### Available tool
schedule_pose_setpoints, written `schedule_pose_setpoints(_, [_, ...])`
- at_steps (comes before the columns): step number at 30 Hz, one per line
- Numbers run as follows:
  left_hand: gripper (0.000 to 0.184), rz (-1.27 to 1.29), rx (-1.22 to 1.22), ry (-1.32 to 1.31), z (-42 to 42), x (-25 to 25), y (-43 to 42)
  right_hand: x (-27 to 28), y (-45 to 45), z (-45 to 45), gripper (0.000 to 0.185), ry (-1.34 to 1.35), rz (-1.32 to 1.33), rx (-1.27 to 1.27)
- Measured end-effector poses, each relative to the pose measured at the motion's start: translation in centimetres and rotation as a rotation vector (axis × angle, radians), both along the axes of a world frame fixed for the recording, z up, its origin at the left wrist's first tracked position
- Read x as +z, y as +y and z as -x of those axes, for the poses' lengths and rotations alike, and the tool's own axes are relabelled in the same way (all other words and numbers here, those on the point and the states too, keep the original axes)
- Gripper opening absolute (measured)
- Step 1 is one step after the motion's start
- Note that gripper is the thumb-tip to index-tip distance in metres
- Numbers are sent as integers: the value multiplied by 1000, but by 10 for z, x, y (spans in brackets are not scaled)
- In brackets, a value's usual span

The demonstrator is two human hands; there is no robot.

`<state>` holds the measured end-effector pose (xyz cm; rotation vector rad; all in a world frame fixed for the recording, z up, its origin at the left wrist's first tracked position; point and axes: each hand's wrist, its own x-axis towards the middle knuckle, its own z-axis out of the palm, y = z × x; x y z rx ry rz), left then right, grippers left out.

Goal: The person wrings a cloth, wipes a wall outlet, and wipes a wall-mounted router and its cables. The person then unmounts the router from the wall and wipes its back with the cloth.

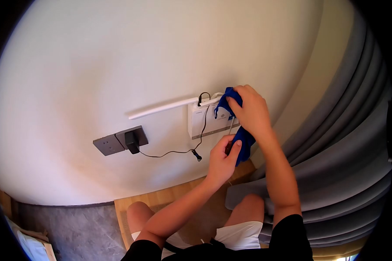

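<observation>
A white router [197, 119] with a long white antenna [163, 108] is mounted on the wall in front of me. My right hand [250, 111] pinches a blue cloth [234, 96] at the router's upper right corner, covering part of it. Lower down, my left hand [223, 160] is closed on more blue cloth just below the router's right end. Whether both blue parts are one piece is hidden behind my right hand. A thin pale cable or rod runs between my hands.
A black plug adapter [132, 142] sits in a dark wall socket [108, 145]. Its thin black cord [165, 154], with a tied bundle [197, 155], hangs up to the router. Grey curtains [335, 174] hang close on the right. Wooden flooring [124, 206] lies below.
</observation>
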<state>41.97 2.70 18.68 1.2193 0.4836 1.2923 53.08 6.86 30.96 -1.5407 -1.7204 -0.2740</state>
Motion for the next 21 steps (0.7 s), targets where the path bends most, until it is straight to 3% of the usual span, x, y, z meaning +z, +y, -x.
schedule_pose_setpoints(13, [19,52,48,84,10,-35,3,-79,-1,10,23,220,-166,-101])
schedule_pose_setpoints(16, [19,169,24,133,16,-39,-1,-99,1,10,23,310,-101,-96])
schedule_pose_setpoints(21, [18,128,33,182,27,-68,0,-130,0,16,24,390,9,-53])
